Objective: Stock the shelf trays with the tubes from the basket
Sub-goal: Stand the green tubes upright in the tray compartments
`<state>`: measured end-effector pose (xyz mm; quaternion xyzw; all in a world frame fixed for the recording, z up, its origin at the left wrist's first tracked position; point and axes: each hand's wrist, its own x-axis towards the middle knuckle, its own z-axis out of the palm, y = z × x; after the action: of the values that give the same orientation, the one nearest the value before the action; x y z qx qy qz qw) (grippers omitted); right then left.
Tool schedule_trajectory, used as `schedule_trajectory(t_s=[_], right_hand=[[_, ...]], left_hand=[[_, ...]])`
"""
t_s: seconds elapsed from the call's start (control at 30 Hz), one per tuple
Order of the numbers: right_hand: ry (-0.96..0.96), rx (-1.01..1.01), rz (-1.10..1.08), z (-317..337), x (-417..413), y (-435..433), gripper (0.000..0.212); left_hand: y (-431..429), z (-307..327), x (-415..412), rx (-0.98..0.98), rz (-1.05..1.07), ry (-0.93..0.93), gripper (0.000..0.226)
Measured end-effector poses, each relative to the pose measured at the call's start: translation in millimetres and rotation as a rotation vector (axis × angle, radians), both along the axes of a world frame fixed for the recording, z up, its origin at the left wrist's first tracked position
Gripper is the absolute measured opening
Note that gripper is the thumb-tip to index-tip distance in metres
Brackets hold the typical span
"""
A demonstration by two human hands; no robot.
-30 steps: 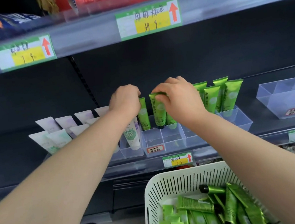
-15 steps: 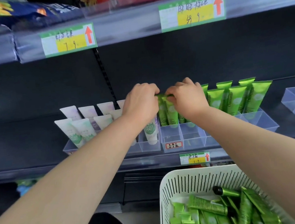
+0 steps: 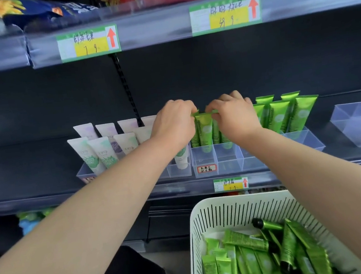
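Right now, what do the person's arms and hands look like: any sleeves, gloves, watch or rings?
Both are bare. The left forearm and right forearm show no sleeve up to the frame edge. The left hand and right hand wear no gloves; no watch, bracelet or ring shows on the sides in view. No marks or tattoos are visible.
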<state>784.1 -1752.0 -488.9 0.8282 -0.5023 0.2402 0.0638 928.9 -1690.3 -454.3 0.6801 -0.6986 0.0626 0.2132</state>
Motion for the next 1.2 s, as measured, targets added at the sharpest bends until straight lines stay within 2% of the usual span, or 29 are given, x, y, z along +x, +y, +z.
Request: schedule_trajectory(t_s=[0.33, 0.67, 1.0, 1.2], right_hand=[[0.048, 0.023, -0.068, -27.3, -68.4, 58.4, 0.025], [0.148, 0.194, -0.116, -108.0, -143.4, 108.5, 0.026], [0.242, 0.521, -0.165, -180.6, -168.8, 125.6, 0.032], [0.337, 0.863, -0.138, -220.4, -160.4, 132.6, 0.048]], left_hand=[[37.7, -26.0, -41.7, 0.083, -0.039, -0.036, 0.029], [64.5, -101.3, -103.4, 0.262, -0.210, -0.038, 0.029], [71.1, -187.2, -123.0, 0.500, -0.228, -0.056, 0.037], [71.1, -222.6, -107.9, 0.653, -0.183, -0.037, 0.031]])
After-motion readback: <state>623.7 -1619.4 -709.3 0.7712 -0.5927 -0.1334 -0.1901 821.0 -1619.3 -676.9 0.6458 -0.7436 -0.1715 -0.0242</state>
